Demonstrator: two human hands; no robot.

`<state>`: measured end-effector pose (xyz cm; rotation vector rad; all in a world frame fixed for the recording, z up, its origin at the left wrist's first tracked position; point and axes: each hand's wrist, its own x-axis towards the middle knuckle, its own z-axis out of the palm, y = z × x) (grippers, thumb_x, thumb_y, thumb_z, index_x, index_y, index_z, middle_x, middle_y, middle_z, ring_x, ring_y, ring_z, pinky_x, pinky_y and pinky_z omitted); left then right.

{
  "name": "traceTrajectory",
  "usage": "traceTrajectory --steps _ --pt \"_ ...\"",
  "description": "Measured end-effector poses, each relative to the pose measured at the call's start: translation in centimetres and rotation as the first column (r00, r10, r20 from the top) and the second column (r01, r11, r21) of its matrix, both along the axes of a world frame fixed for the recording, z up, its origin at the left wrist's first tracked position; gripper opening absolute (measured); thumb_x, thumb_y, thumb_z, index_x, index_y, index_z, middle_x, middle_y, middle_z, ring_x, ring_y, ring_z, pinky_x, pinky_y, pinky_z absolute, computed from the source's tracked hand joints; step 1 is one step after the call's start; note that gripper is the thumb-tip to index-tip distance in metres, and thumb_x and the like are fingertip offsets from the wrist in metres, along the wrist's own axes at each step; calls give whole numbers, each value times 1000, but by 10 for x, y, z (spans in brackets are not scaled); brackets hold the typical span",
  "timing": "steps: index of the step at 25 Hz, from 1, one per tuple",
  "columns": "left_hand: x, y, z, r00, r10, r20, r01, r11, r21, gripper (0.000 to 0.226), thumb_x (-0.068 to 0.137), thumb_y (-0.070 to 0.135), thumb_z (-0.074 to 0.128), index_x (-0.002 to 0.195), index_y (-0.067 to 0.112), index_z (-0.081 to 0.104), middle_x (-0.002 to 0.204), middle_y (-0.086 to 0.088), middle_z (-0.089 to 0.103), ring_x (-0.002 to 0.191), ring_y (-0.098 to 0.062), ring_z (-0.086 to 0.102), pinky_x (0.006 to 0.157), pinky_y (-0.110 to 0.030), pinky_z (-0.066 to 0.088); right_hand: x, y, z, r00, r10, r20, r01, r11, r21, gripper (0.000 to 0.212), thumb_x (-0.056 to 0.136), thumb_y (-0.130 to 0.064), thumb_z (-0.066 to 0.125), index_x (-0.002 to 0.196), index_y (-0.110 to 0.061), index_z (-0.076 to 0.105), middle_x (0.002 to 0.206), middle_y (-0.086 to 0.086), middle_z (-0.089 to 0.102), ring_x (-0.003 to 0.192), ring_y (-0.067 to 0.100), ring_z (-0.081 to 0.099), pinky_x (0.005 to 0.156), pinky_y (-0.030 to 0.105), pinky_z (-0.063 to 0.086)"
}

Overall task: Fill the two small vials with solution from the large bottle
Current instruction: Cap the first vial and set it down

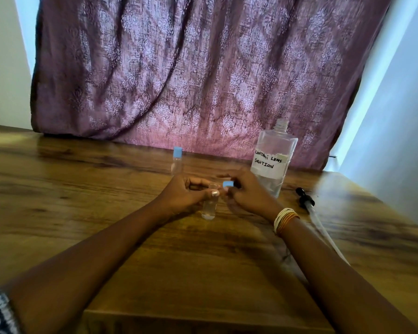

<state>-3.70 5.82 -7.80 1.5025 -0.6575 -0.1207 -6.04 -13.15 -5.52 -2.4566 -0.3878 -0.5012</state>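
Note:
A clear small vial [209, 208] stands upright on the wooden table [87, 189], uncapped at its top. My left hand [186, 192] grips its upper part. My right hand [246, 192] pinches a blue cap [228, 184] just right of the vial's mouth. A second small vial [176, 162] with a blue cap on stands farther back, apart from both hands. The large clear bottle [272, 157], labelled "contact lens solution", stands open behind my right hand, with liquid in its lower part.
A black pump head with a long clear tube [309, 206] lies on the table to the right of the bottle. A purple patterned curtain [203, 68] hangs right behind the table. The table's right edge runs close to a white wall.

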Motion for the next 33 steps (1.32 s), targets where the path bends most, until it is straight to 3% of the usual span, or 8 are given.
traceTrajectory --steps 2,3,7,16,19,23,27,33 --pt "0 0 0 1000 -2 -16 2 1000 -8 13 79 6 73 91 10 75 94 -9 77 85 -22 73 69 -33 60 -5 7 6 998 69 1 -68 971 231 34 94 0 52 120 -19 65 97 12 62 85 33 65 80 37 59" --pt "1 0 -1 1000 -3 -20 3 1000 -4 13 79 6 73 92 9 75 95 -11 77 87 -25 73 71 -34 60 -8 12 8 996 82 41 -90 944 316 30 96 -1 51 115 -20 65 105 21 59 87 28 67 84 36 59" --pt "3 4 -2 999 -38 -26 38 999 20 20 79 1 73 99 6 74 99 -16 75 91 -28 72 80 -36 59 -19 29 11 975 87 207 -182 845 503 17 87 -6 68 90 -22 65 95 2 70 86 14 70 78 26 58" --pt "7 6 -4 994 -104 -25 106 993 50 26 77 -2 74 97 14 73 83 2 79 75 -7 73 63 -15 54 -28 26 14 976 168 141 -210 901 379 24 74 -3 78 80 -23 64 81 -9 73 75 6 72 67 18 56" --pt "6 7 -3 993 -116 -36 118 991 62 25 78 -2 73 102 2 71 78 2 78 64 -2 70 56 -12 50 -31 21 18 974 218 65 -227 918 324 28 77 -2 74 95 -23 69 92 -6 73 87 7 72 75 19 57" --pt "7 7 -4 995 -97 -15 98 988 120 27 78 0 73 105 -1 71 94 -17 76 82 -18 71 74 -27 56 -28 23 16 987 99 123 -120 977 178 28 76 -12 79 102 -17 75 94 -5 75 86 2 70 78 20 58" --pt "8 8 -4 994 -109 -13 110 984 140 15 78 2 74 93 6 74 64 5 74 55 4 63 52 -9 45 -26 31 8 987 -1 163 -41 967 251 20 74 -19 83 91 -17 73 76 -4 71 64 0 62 61 14 54" --pt "8 7 -4 993 -103 -56 109 985 131 18 77 3 75 93 12 75 81 -1 78 67 -4 71 58 -13 51 -26 19 15 995 72 62 -84 971 225 26 76 -13 80 101 -14 74 88 -6 74 77 3 71 68 16 56"
